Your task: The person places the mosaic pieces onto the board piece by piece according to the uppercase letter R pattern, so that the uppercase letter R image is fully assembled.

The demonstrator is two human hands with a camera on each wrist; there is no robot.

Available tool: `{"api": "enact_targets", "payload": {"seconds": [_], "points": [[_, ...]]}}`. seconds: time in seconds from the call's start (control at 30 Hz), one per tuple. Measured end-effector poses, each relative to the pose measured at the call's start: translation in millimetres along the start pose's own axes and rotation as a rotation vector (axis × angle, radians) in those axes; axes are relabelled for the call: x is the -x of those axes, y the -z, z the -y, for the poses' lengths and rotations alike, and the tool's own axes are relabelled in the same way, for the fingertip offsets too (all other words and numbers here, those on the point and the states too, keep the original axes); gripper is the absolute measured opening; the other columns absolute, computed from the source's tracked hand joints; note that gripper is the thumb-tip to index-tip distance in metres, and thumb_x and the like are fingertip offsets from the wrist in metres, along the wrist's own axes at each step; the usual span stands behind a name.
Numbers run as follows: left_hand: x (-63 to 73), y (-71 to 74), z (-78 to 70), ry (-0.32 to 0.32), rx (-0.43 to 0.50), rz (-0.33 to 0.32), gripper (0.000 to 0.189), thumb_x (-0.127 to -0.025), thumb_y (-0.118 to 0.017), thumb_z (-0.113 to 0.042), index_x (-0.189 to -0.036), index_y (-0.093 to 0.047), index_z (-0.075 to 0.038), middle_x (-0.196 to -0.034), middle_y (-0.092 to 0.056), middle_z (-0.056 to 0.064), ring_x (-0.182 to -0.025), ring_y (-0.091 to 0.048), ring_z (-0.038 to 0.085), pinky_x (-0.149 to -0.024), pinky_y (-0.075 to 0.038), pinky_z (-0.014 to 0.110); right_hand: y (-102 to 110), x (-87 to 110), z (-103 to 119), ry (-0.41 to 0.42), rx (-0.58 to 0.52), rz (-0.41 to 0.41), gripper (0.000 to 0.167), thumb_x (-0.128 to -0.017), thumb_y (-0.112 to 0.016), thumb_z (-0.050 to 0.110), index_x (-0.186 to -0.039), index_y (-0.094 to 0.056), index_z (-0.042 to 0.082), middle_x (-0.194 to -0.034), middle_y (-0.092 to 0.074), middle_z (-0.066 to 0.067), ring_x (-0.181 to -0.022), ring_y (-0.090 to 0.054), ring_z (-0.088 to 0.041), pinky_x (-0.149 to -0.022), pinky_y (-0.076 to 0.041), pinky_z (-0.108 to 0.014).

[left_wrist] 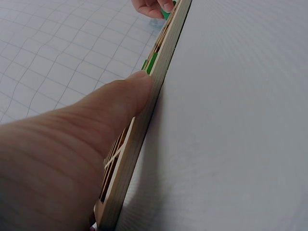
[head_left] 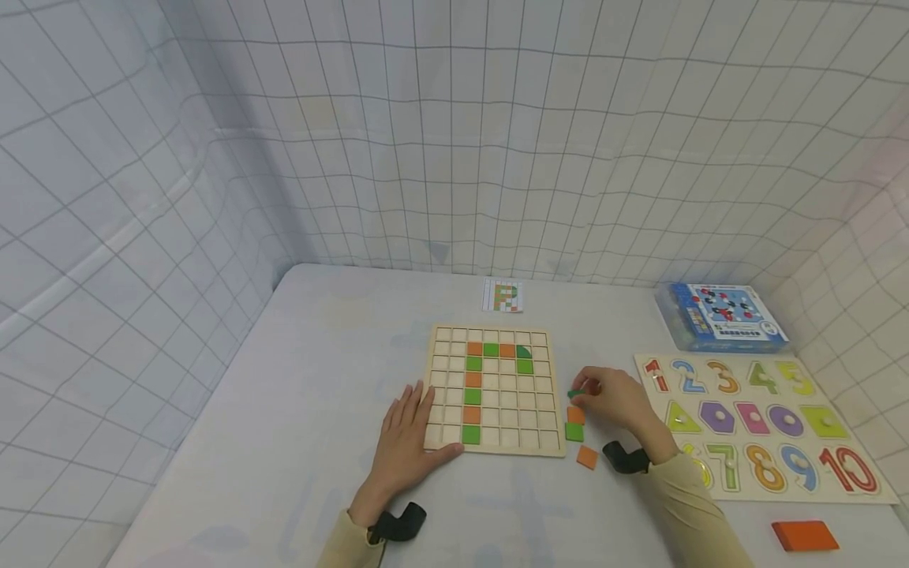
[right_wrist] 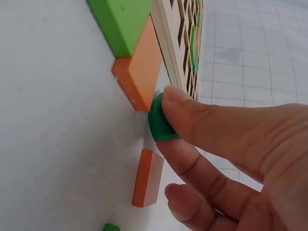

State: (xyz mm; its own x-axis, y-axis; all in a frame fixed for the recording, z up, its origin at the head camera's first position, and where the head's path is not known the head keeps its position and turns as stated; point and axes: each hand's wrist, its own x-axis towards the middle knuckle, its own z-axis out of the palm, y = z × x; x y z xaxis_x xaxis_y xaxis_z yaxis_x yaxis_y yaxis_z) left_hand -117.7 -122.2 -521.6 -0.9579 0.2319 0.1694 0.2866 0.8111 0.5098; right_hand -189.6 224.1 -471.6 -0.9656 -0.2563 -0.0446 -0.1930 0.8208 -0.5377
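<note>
My left hand (head_left: pixel 403 446) lies flat at the lower left corner of a wooden grid board (head_left: pixel 510 450), its fingers along the left edge. In the left wrist view the thumb (left_wrist: pixel 130 91) presses on the board's near rim. Just right of the board, my right hand (head_left: pixel 616 400) pinches a dark green quarter-round tile (right_wrist: pixel 161 120) between thumb and fingers. Orange and green square tiles sit in the grid in a column and a top row, with a dark green quarter-round tile (head_left: pixel 523 352) at the row's right end. Beside the board lie an orange tile (head_left: pixel 576 414) and a green tile (head_left: pixel 574 432).
A loose orange tile (head_left: pixel 587 457) lies nearer me. Behind the board is a small pattern card (head_left: pixel 503 296). At right are a number-and-shape puzzle board (head_left: pixel 731 365), a blue box (head_left: pixel 731 317) and an orange block (head_left: pixel 806 536). Gridded white curtains surround the table.
</note>
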Motion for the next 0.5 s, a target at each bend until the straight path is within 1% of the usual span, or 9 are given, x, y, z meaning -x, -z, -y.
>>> {"api": "enact_targets", "payload": {"seconds": [0.17,0.27,0.4,0.5], "points": [[-0.4,0.0,-0.1,0.001,0.002,0.002,0.097,-0.079,-0.065,-0.060,-0.148,-0.029,-0.001,-0.153,-0.021,0.019,-0.141,-0.012,0.034,-0.111,-0.010,0.049,0.7,-3.0,-1.8,0.001,-0.033,-0.015,0.012,-0.080,-0.076,0.016,-0.089,-0.067,0.014,-0.073,-0.056,0.004,-0.062,-0.048,-0.016,-0.053,-0.039,-0.031],[-0.6,0.2,-0.5,0.001,0.003,0.000,0.097,-0.079,-0.065,-0.060,-0.148,-0.029,-0.001,-0.153,-0.021,0.019,-0.141,-0.012,0.034,-0.111,-0.011,0.050,1.2,-4.8,-1.7,0.003,-0.051,-0.043,0.015,-0.080,-0.076,0.015,-0.092,-0.068,0.011,-0.074,-0.058,0.003,-0.062,-0.049,-0.016,-0.053,-0.040,-0.031],[-0.4,0.7,-0.9,-0.003,0.002,-0.005,0.097,-0.079,-0.065,-0.059,-0.148,-0.029,-0.001,-0.153,-0.022,0.019,-0.141,-0.013,0.035,-0.111,-0.011,0.050,2.0,-6.8,2.2,-0.004,-0.059,-0.083,0.015,-0.081,-0.076,0.017,-0.091,-0.068,0.010,-0.075,-0.059,0.003,-0.060,-0.049,-0.015,-0.051,-0.040,-0.030],[-0.4,0.7,-0.9,-0.007,0.002,-0.010,0.097,-0.079,-0.066,-0.058,-0.147,-0.030,-0.001,-0.153,-0.022,0.020,-0.141,-0.013,0.035,-0.111,-0.011,0.050,1.9,-9.2,7.2,-0.007,-0.059,-0.108,0.015,-0.080,-0.077,0.020,-0.088,-0.068,0.012,-0.074,-0.060,0.005,-0.055,-0.049,-0.014,-0.049,-0.039,-0.029]]}}
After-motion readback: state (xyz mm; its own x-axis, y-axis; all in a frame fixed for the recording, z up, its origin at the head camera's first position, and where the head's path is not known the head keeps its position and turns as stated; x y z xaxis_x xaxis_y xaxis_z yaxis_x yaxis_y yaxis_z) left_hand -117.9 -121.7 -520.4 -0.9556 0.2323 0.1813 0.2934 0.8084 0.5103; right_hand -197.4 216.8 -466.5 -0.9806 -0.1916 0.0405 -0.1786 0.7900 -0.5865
